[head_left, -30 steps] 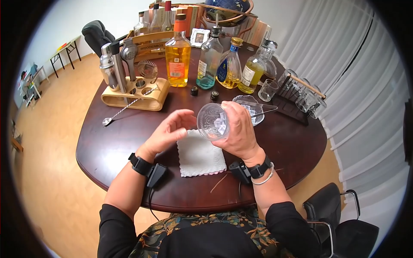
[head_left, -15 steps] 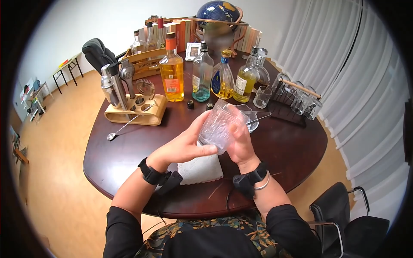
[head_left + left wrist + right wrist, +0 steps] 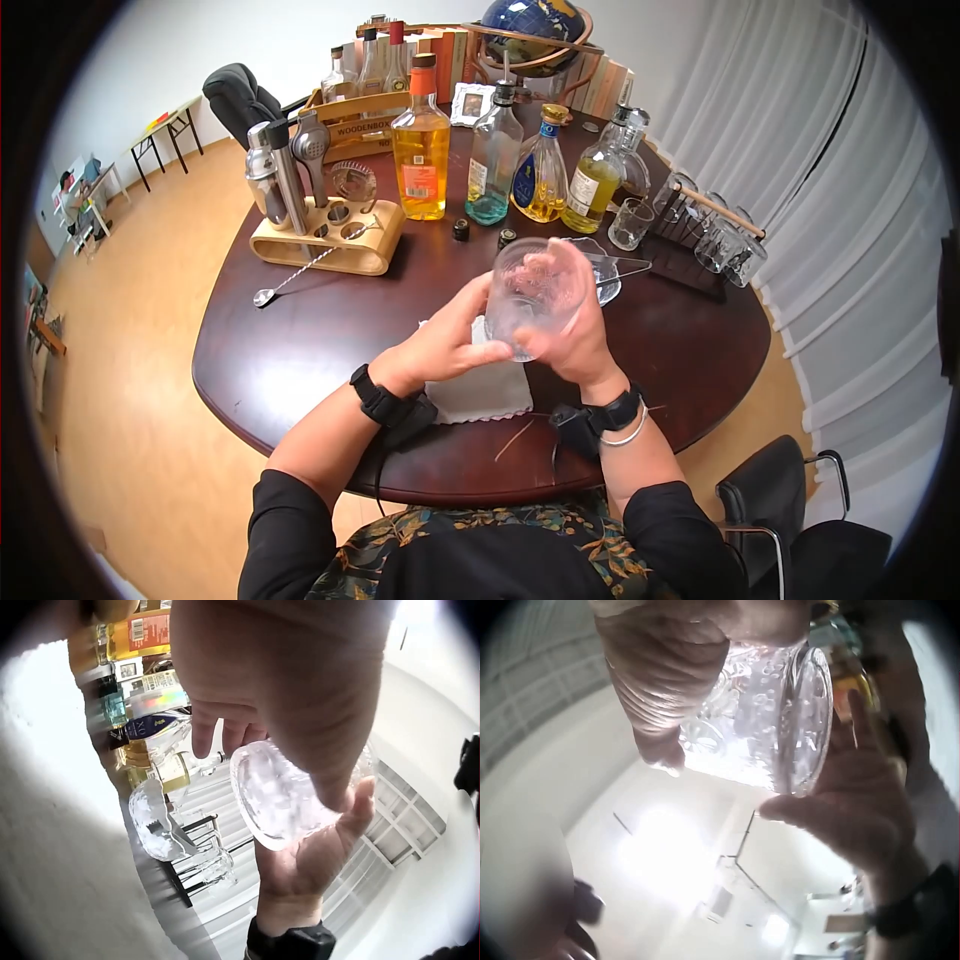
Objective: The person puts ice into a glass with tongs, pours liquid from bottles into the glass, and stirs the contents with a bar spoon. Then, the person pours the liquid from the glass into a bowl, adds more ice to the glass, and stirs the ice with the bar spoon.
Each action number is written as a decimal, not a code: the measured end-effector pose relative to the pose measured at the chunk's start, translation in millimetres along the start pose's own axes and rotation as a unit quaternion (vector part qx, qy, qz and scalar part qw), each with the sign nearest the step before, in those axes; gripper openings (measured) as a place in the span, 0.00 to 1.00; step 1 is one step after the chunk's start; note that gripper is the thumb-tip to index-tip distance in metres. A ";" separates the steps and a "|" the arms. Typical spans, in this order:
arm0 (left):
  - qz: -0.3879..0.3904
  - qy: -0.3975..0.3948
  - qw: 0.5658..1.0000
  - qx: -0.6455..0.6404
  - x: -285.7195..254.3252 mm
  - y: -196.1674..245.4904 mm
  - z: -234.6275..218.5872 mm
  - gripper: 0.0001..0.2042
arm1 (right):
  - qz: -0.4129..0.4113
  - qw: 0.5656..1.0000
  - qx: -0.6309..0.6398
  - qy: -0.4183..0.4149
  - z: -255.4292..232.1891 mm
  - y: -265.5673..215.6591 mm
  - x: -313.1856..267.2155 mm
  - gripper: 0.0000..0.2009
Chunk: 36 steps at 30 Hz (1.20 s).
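Observation:
A clear patterned glass tumbler is held tilted above the table, blurred in the head view. My right hand grips its side, fingers wrapped round it. Opposite, my left hand lies close at the tumbler's other end, thumb below and straight fingers beyond. In the right wrist view the left hand spreads beside the tumbler's round end, thumb tip right at its edge. Pale pieces show inside the tumbler in the left wrist view. Under the hands lies a white scalloped cloth.
A glass bowl with tongs stands beyond the right hand. Several bottles line the back, with two black caps before them. A wooden bar tool stand and a spoon are left; a glass rack is right.
The left hand has come in from apart to the tumbler's side. The tumbler has turned in the right hand, its ice-filled mouth first facing the camera. The head view has shifted slightly.

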<state>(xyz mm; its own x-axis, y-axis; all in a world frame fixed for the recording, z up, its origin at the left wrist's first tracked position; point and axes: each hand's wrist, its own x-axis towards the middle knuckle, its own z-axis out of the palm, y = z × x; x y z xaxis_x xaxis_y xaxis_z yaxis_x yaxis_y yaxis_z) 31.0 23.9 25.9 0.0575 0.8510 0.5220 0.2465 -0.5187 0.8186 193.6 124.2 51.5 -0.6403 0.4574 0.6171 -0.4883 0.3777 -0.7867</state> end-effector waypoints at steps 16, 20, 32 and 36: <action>-0.176 0.244 0.860 -0.411 -6.4 -20.0 -56.8 0.24 | -0.224 0.874 -0.422 -0.089 -9.5 13.2 5.4 0.49; -0.204 0.255 0.876 -0.357 -7.7 -13.1 -56.1 0.21 | -0.079 0.974 -0.214 0.004 -6.7 13.4 3.1 0.47; -0.004 0.201 0.929 0.310 -22.6 9.5 -59.1 0.09 | 0.026 0.997 0.069 0.010 23.9 13.4 3.0 0.51; -0.067 0.267 0.960 0.049 -20.0 3.8 -56.6 0.08 | -0.130 0.943 -0.304 0.040 14.1 31.5 18.1 0.49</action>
<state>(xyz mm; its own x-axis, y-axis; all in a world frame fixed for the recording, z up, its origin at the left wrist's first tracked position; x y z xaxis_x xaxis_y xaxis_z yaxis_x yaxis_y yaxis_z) -24.0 0.3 32.1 -0.4786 0.7328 0.4837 0.3090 -0.3751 0.8740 158.3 133.1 37.7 -0.4869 0.3358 0.8063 -0.1763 0.8664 -0.4672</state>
